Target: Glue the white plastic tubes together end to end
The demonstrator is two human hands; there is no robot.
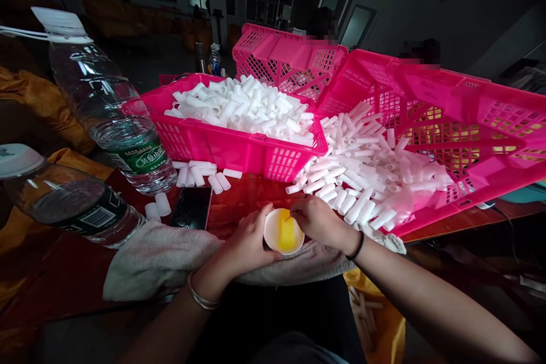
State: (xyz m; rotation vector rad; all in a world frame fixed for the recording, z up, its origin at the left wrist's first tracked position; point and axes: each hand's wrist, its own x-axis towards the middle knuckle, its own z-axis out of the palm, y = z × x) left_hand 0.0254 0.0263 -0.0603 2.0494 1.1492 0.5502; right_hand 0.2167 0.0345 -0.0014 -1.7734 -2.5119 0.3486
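Observation:
My left hand (249,242) grips the side of a small white cup (273,233) that rests on a pale towel (157,259) at the table's near edge. A yellow sponge (287,233) sits inside the cup. My right hand (318,220) reaches over the cup from the right, its fingertips pinched at the sponge's top edge; whether they hold something small is hidden. A heap of short white tubes (367,173) lies just beyond my right hand, spilling from a tipped pink basket (469,131).
A second pink basket (226,148) full of white tubes stands behind the cup, a third one behind it. Two water bottles (123,125) (68,199) lie at the left, with a dark phone (191,207) and loose tubes nearby. A yellow bag (384,324) sits below.

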